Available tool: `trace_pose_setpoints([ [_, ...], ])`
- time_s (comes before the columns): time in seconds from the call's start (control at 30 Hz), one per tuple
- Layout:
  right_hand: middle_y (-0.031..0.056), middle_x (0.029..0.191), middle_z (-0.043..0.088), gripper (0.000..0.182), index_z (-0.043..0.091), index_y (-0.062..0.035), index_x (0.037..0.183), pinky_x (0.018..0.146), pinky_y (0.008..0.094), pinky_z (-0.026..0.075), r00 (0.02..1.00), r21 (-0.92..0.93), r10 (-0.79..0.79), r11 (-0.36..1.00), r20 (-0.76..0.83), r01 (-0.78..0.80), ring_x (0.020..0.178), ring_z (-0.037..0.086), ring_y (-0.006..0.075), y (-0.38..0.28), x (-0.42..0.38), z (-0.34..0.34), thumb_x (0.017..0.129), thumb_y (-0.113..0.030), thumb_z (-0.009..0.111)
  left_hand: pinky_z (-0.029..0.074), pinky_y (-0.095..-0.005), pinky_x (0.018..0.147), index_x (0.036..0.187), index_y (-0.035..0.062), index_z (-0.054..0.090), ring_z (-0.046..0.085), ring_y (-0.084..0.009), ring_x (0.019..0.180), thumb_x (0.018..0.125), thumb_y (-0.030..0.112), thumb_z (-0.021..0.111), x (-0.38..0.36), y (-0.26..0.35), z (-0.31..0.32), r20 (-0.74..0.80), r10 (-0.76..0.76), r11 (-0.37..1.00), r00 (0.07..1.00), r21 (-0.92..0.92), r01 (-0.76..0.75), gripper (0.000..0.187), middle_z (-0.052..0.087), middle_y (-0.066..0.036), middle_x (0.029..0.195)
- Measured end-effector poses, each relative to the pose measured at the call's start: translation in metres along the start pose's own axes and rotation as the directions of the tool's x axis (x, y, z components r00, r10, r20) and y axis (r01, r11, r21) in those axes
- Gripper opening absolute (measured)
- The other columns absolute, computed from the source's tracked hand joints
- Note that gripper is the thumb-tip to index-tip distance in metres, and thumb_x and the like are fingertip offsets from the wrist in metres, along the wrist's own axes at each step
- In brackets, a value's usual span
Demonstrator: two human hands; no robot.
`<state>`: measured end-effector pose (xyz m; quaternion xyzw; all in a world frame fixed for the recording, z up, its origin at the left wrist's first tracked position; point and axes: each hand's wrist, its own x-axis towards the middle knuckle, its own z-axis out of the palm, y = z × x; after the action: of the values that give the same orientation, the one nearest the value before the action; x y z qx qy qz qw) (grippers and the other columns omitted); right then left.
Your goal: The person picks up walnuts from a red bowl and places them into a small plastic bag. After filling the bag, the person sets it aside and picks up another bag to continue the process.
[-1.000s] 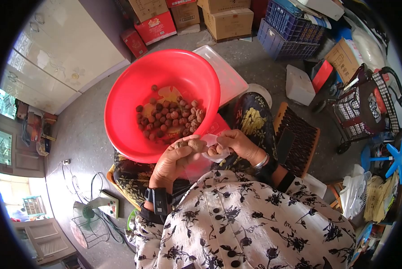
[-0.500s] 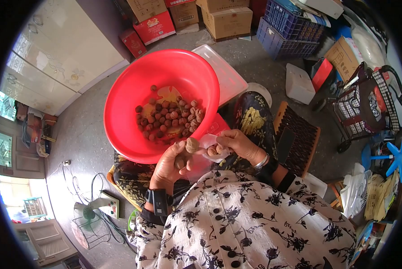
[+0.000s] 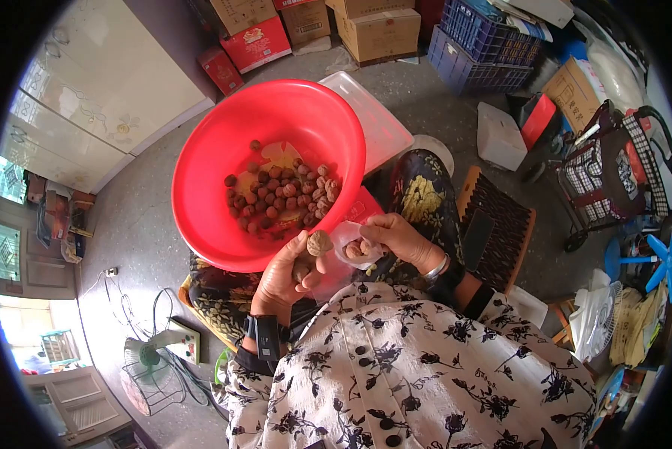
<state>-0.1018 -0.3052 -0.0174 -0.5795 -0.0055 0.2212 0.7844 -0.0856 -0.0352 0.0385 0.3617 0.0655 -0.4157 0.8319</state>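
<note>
My left hand (image 3: 283, 277) is closed around walnuts; one walnut (image 3: 319, 242) shows at the thumb and another lies lower against the fingers. My right hand (image 3: 405, 243) pinches the rim of a clear plastic bag (image 3: 342, 238), its mouth turned toward my left hand. A few walnuts (image 3: 360, 248) sit inside the bag. Just beyond both hands stands a large red basin (image 3: 223, 142), tilted a little toward me. Many loose brown walnuts (image 3: 280, 191) lie on its bottom, gathered toward the right side.
A translucent lid (image 3: 373, 123) is behind the basin. To the right are a beaded stool (image 3: 512, 232) with a phone (image 3: 479, 238) on it, a white foam box (image 3: 499, 138) and a checked trolley (image 3: 594, 176). A fan (image 3: 145, 370) with cables stands at left. Cartons (image 3: 377, 34) line the back.
My left hand has turned slightly, lifting the walnut at its thumb more into view beside the bag. The right hand keeps its hold on the bag's rim.
</note>
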Motion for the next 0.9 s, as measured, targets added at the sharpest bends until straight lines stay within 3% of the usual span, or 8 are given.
trace_pose_setpoints([
  [0.1,-0.0046,0.071,0.061,0.035,0.064,-0.0080,0.074,0.059,0.0204,0.040,1.000,-0.051,-0.015,0.999,-0.024,0.014,0.064,0.052,0.0026,-0.003,-0.002,0.002,0.098,-0.033,0.068,0.032,-0.0225,0.038,0.108,-0.0010,0.066,0.042,-0.0103,0.042,0.103,0.043,0.054,0.000,0.000,0.008,-0.100,0.006,0.997,0.995,0.081,0.002,0.046,0.064,-0.006,0.070],
  [0.2,-0.0045,0.071,0.060,0.035,0.064,-0.0075,0.074,0.059,0.0210,0.040,0.999,-0.100,-0.034,0.994,-0.033,0.030,0.064,0.052,0.0034,-0.003,-0.001,0.002,0.098,-0.032,0.067,0.032,-0.0213,0.039,0.105,0.0001,0.067,0.042,-0.0071,0.043,0.101,0.041,0.059,0.003,0.002,0.024,-0.158,0.112,0.934,0.981,0.353,-0.050,0.042,0.061,-0.002,0.068],
  [0.27,-0.0064,0.070,0.058,0.028,0.069,-0.0052,0.083,0.059,0.0214,0.039,0.997,-0.097,-0.070,0.993,-0.018,0.068,0.065,0.050,0.0028,-0.003,-0.002,0.002,0.099,-0.028,0.067,0.032,-0.0205,0.041,0.114,-0.0035,0.068,0.044,-0.0039,0.046,0.098,0.029,0.068,0.003,0.007,0.036,-0.223,0.062,0.877,0.973,0.477,0.053,0.037,0.061,0.001,0.068],
  [0.47,-0.0054,0.071,0.058,0.031,0.067,-0.0067,0.079,0.061,0.0210,0.041,1.000,-0.023,-0.008,1.000,-0.015,0.008,0.067,0.050,0.0026,-0.004,-0.003,0.004,0.099,-0.031,0.068,0.035,-0.0204,0.044,0.125,-0.0027,0.064,0.048,-0.0033,0.051,0.097,0.025,0.068,0.014,0.008,0.044,-0.215,0.161,0.702,0.963,0.711,0.042,0.039,0.054,0.004,0.065],
  [0.6,-0.0059,0.071,0.058,0.031,0.068,-0.0073,0.079,0.060,0.0208,0.040,0.999,-0.055,-0.044,0.998,-0.031,0.042,0.066,0.050,0.0025,0.003,0.000,0.002,0.098,-0.032,0.068,0.033,-0.0210,0.045,0.133,-0.0024,0.058,0.045,-0.0042,0.050,0.098,0.023,0.067,0.011,0.006,0.039,-0.204,0.162,0.703,0.965,0.711,0.032,0.044,0.051,0.005,0.065],
  [0.67,-0.0050,0.073,0.062,0.026,0.072,-0.0044,0.087,0.062,0.0216,0.042,0.998,-0.094,-0.042,0.995,-0.042,0.038,0.068,0.053,0.0024,0.005,0.002,0.000,0.099,-0.027,0.067,0.033,-0.0196,0.043,0.138,0.0001,0.054,0.047,-0.0061,0.053,0.100,0.031,0.062,0.006,0.005,0.029,-0.070,0.114,0.860,0.991,0.506,-0.063,0.050,0.059,-0.003,0.084],
  [0.77,-0.0052,0.073,0.062,0.026,0.072,-0.0042,0.087,0.062,0.0219,0.042,1.000,-0.050,0.010,0.999,-0.012,-0.011,0.068,0.053,0.0029,-0.002,-0.001,0.000,0.098,-0.027,0.067,0.032,-0.0199,0.043,0.142,-0.0005,0.049,0.045,-0.0076,0.053,0.101,0.038,0.058,0.001,0.004,0.031,-0.061,0.106,0.949,0.992,0.304,-0.083,0.056,0.061,-0.008,0.094],
  [0.9,-0.0054,0.073,0.061,0.025,0.071,-0.0040,0.086,0.063,0.0223,0.042,1.000,-0.058,-0.010,0.998,0.000,0.010,0.068,0.052,0.0033,0.002,0.001,-0.002,0.099,-0.026,0.066,0.031,-0.0213,0.045,0.147,-0.0045,0.043,0.045,-0.0090,0.056,0.105,0.037,0.049,0.001,0.003,0.030,-0.037,0.129,0.978,0.991,0.169,-0.121,0.059,0.061,-0.004,0.088],
])
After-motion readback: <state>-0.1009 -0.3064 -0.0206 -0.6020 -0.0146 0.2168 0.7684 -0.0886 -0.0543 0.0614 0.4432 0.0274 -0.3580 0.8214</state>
